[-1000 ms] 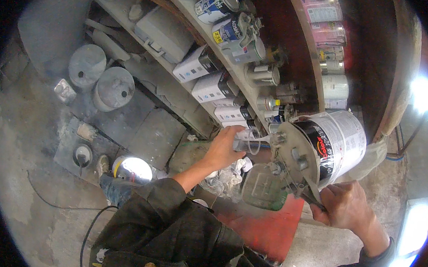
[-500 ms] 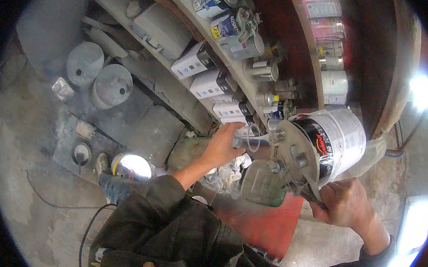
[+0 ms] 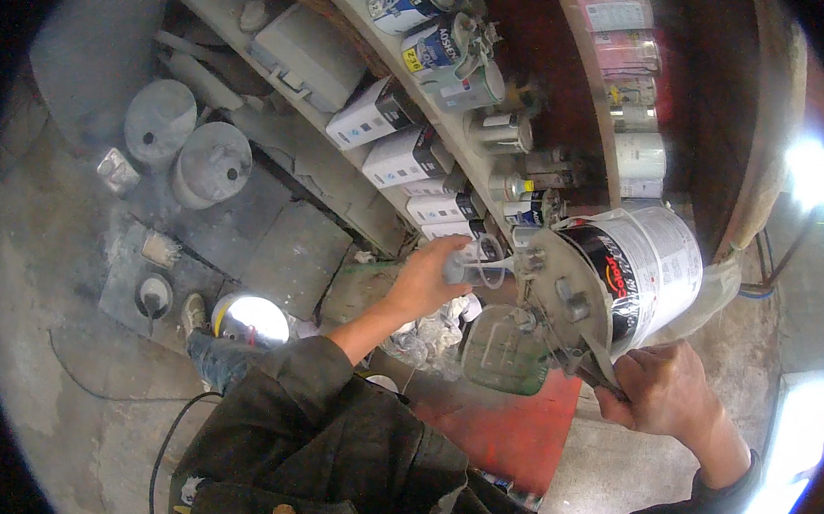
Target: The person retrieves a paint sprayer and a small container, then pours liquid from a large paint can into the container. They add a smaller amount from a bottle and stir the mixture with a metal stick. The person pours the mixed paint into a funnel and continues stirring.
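Here on the head view I've got a big paint can [image 3: 657, 274] out at 3 o'clock, held up in the air and tipped well over, its grey lid [image 3: 563, 287] facing 9 o'clock. My right hand [image 3: 663, 389], just below it at 4 o'clock, has its fist clamped on the lever handle [image 3: 606, 378] of that lid; I'd say that gives me the leverage to carry the weight and steer the tilt. Near the middle, my left hand [image 3: 425, 282] has thumb and fingers curled around a clear cup [image 3: 456, 271], its round rim showing toward 3 o'clock, presumably so the mouth meets the lid's edge. A pale strip bridges the two, though whether it's spout or liquid I can't tell. Now the looks: the can is glossy, white with a black band and red-orange marks, while the lid is dull and grimy, with clamp hardware bolted on. The cup is see-through and slightly cloudy; I can't read how full it is. At 5 o'clock from the cup lies a greenish clear container [image 3: 506, 351], beside crumpled plastic [image 3: 432, 340]; a red surface [image 3: 514, 431] spreads below.
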A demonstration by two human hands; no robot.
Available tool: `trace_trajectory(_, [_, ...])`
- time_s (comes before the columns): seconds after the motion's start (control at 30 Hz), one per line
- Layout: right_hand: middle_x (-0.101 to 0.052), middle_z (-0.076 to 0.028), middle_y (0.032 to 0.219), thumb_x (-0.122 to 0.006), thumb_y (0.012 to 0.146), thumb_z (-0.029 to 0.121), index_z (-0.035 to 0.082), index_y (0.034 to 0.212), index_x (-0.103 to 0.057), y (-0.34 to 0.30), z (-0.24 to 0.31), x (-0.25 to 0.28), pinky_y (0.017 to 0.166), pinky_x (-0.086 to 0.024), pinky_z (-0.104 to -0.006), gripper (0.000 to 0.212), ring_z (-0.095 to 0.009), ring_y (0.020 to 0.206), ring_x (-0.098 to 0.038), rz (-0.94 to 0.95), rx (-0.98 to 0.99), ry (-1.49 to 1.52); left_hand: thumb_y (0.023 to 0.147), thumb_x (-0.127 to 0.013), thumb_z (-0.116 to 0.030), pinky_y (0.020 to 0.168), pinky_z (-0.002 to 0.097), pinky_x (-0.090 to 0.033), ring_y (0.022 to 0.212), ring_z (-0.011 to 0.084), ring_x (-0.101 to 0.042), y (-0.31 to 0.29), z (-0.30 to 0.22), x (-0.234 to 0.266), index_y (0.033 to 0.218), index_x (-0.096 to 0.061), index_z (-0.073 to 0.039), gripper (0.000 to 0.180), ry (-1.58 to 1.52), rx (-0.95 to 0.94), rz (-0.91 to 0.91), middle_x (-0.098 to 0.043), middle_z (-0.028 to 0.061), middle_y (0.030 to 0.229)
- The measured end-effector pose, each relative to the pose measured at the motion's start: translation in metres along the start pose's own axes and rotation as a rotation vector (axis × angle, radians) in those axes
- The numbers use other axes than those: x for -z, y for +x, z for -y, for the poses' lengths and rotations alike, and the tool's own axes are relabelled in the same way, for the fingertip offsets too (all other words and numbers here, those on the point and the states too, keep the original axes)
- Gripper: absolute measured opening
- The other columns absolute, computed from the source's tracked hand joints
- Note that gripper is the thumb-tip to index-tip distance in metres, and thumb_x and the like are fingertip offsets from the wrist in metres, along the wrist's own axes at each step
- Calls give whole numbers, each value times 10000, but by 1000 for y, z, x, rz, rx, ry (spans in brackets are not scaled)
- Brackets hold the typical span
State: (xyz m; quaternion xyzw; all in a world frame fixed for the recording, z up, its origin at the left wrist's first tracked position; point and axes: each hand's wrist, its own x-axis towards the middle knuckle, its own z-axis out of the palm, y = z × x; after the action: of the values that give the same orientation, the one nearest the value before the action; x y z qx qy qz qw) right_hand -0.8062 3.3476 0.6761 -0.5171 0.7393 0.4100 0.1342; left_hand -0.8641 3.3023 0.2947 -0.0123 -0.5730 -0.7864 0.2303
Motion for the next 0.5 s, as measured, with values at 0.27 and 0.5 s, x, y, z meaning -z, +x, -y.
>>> trace_trajectory(0.27, [-551, -80, 528, -707, 823, 375, 89, 593, -524, -3, 4, 1, 453, -483, -404, 410, -284, 464, -589, 15, -12, 2, 704, -851, -86, 851, 389, -515, 1015, 323, -629, -3, -4, 3, 1340, -565, -82, 698, 61, -6, 24, -611, 149, 1211])
trace_trajectory(0.5, [-546, -80, 523, -709, 824, 386, 89, 595, -526, -4, 5, 1, 447, -479, -403, 418, -284, 455, -582, 11, -8, -3, 677, -844, -58, 971, 418, -486, 1155, 380, -604, -4, -7, 3, 1365, -466, -46, 785, -21, 55, 14, -623, 187, 1255])
